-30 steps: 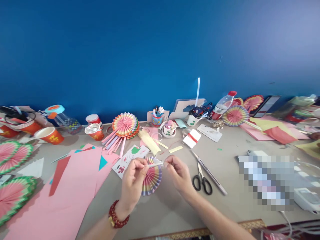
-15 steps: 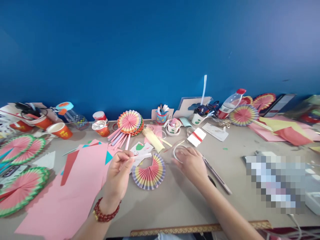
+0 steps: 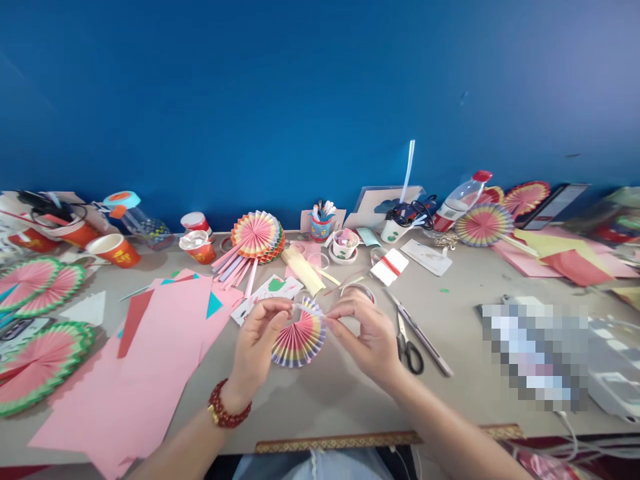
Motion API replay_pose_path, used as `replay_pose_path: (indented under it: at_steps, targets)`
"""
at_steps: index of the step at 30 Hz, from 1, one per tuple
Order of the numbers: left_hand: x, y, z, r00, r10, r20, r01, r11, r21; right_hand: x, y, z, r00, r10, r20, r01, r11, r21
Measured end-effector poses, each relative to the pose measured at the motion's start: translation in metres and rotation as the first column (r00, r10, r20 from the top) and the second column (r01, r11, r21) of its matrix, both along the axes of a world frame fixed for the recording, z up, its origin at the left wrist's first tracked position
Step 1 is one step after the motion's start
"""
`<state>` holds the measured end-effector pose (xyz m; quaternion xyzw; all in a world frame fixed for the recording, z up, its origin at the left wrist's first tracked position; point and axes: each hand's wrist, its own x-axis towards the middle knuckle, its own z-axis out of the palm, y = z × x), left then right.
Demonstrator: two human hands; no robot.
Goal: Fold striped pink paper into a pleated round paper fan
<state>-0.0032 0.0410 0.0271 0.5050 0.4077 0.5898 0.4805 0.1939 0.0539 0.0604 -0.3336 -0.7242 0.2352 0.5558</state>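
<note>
A short whitish strip of tape (image 3: pixel 307 309) stretches between my two hands. My left hand (image 3: pixel 263 337) pinches its left end between thumb and fingertips. At the other end, the fingers of my right hand (image 3: pixel 363 333) close on the strip. Just below and behind it lies a pleated paper fan (image 3: pixel 299 343), pink in the centre with yellow and purple bands, fanned out with a gap at its upper left. Beyond my right hand a tape roll (image 3: pixel 357 291) rests on the table, partly hidden by the fingers. Black-handled scissors (image 3: pixel 413 357) lie beside my right wrist.
Pink paper sheets (image 3: pixel 145 373) cover the table on the left, near green-edged fans (image 3: pixel 45 367). Finished fans (image 3: pixel 256 235), paper cups (image 3: pixel 114 249) and a bottle (image 3: pixel 457 203) line the blue wall. A grey pen-like tool (image 3: pixel 425 340) lies right of the scissors.
My right hand has left the tape roll and moved left to the strip my left hand was holding. Both hands are now closer together over the fan, and the scissors have come into view.
</note>
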Motion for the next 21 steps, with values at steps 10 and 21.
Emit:
replay_pose_path:
  at_steps: [10,21]
  targets:
    - [-0.016,0.019,-0.013,0.696,0.028,-0.717,0.138,0.976,0.172,0.03,0.018,-0.018,0.927,-0.256,-0.273,0.251,0.967,-0.053]
    - [-0.014,0.027,-0.025,0.247,-0.072,-0.966,0.297,0.955,0.005,0.026,0.02,-0.035,0.986,-0.126,-0.111,0.096,0.965,-0.243]
